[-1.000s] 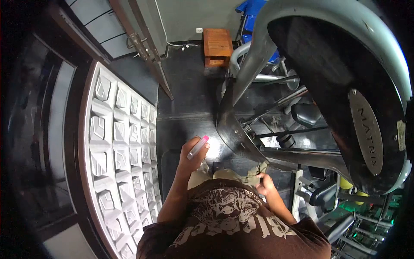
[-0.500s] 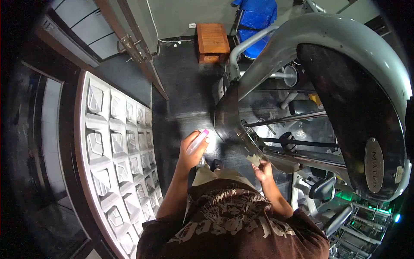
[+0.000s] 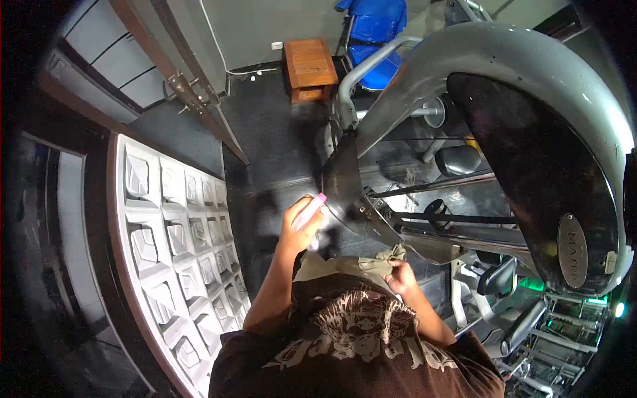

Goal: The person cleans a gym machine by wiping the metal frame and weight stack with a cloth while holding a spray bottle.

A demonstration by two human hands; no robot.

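Note:
Wrapped around a small clear bottle with a pink top is my left hand, held out in front of my body. The pink end points up and away, close to the dark lower guard of the grey machine in this view. My right hand pinches a crumpled beige cloth between thumb and fingers. The cloth hangs beside the machine's lower edge, overlapping my khaki shorts in this view. A grey gym machine with a black panel and metal nameplate stands at my right.
A white relief wall panel runs along my left, with an open door beyond it. Ahead are a wooden box table and a blue chair. More gym equipment stands at the right. The floor is black.
My right hand and the cloth have shifted slightly, the cloth now nearer the shorts. The bottle has moved a little right and up toward the machine. The view has turned slightly.

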